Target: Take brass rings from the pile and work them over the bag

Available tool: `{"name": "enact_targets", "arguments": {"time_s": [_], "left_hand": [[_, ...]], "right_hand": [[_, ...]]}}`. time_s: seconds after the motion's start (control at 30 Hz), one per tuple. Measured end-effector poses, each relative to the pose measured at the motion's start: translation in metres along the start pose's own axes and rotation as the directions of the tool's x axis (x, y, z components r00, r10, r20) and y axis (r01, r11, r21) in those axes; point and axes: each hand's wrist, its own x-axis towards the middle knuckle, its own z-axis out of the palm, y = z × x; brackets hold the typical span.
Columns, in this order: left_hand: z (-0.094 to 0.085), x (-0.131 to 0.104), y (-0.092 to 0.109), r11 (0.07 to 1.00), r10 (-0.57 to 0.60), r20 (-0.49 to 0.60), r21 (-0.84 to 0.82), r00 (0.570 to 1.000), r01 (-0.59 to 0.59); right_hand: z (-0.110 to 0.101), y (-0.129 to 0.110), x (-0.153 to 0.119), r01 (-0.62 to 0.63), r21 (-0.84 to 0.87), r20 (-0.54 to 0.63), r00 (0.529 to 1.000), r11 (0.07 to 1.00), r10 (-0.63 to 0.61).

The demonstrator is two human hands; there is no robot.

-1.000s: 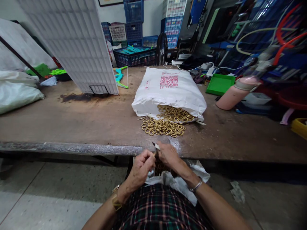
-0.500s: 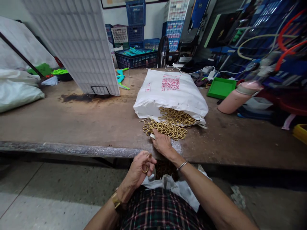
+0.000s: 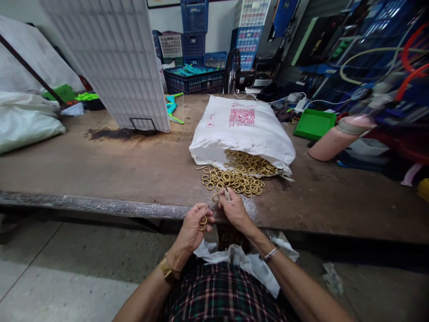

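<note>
At the table's front edge my left hand [image 3: 193,229] is closed round a couple of brass-coloured rings [image 3: 203,220], which hang at its fingers. My right hand [image 3: 235,210] pinches a single ring [image 3: 215,197] at its fingertips. A small pale tool [image 3: 227,194] with a dark tip also sits in that hand; its kind I cannot make out. Just beyond lies a loose pile of rings [image 3: 239,181], spilling from the mouth of a white woven sack [image 3: 214,129] with red print. Below the edge, in my lap, an open white bag [image 3: 231,256] holds more rings in shadow.
A tall white ribbed panel [image 3: 110,62] stands on the table [image 3: 117,174] to the left. Right of the sack are a green tray [image 3: 315,124] and a pink bottle [image 3: 330,141]. Behind stands a dark crate [image 3: 196,82] with turquoise parts.
My right hand has drawn back from the pile towards my left hand, with a ring now at its fingertips. The left hand has turned slightly and stays near the edge.
</note>
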Motion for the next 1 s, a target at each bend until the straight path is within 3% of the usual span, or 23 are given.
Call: {"name": "enact_targets", "arguments": {"time_s": [0.1, 0.2, 0.33, 0.47, 0.53, 0.63, 0.83, 1.0], "left_hand": [[0.003, 0.001, -0.004, 0.984, 0.106, -0.001, 0.144, 0.994, -0.105], [0.004, 0.001, -0.008, 0.944, 0.176, 0.014, 0.283, 0.984, -0.172], [0.002, 0.001, -0.008, 0.883, 0.277, -0.015, 0.399, 0.961, -0.249], [0.000, -0.002, -0.004, 0.694, 0.471, 0.068, 0.587, 0.879, -0.418], [0.001, -0.004, -0.002, 0.626, 0.511, 0.111, 0.632, 0.852, -0.458], [0.003, -0.006, -0.001, 0.637, 0.484, 0.133, 0.624, 0.865, -0.453], [0.001, -0.004, -0.004, 0.807, 0.224, 0.105, 0.537, 0.969, -0.245], [-0.001, -0.003, -0.005, 0.897, 0.103, 0.102, 0.420, 0.989, -0.137]], "right_hand": [[0.003, -0.007, -0.013, -0.108, 0.246, 0.077, 0.993, 0.963, 0.092], [0.005, -0.011, -0.021, -0.158, 0.347, 0.148, 0.983, 0.924, 0.112], [0.002, -0.015, -0.024, -0.156, 0.285, 0.190, 0.976, 0.946, 0.104], [-0.002, -0.019, -0.025, -0.124, 0.158, 0.180, 0.979, 0.980, 0.095], [-0.001, -0.020, -0.025, -0.108, 0.105, 0.163, 0.983, 0.989, 0.090], [0.001, -0.019, -0.026, -0.110, 0.036, 0.137, 0.985, 0.993, 0.104], [0.004, -0.016, -0.026, -0.091, -0.020, 0.124, 0.988, 0.996, 0.093], [0.004, -0.019, -0.025, -0.128, 0.071, 0.169, 0.979, 0.989, 0.114]]}}
